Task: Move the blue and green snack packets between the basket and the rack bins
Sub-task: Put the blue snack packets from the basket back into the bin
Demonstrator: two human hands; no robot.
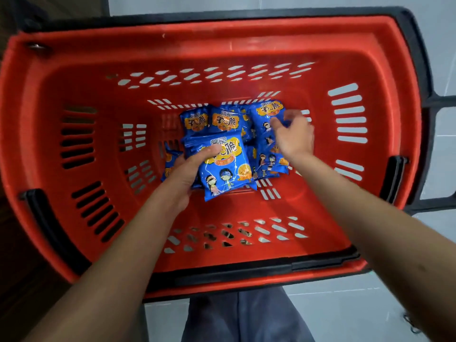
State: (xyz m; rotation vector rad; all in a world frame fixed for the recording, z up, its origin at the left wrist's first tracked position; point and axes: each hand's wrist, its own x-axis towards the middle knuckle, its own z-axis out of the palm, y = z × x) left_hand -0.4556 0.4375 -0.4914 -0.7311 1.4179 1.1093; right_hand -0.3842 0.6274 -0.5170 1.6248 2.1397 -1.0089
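Observation:
Several blue snack packets lie in a heap on the floor of a red plastic basket (74, 70). My left hand (187, 169) grips a stack of blue packets (224, 166), thumb on the top one's upper edge. My right hand (293, 137) hovers blurred over another blue packet (267, 114) at the heap's right side, fingers loosely spread; whether it touches the packet I cannot tell. No green packets and no rack bins are in view.
The basket has slotted walls, black handle hinges (394, 178) on both sides and a black handle (246, 270) folded along its near rim. It stands on a light tiled floor (370, 304). My trouser legs (246, 317) show below the basket.

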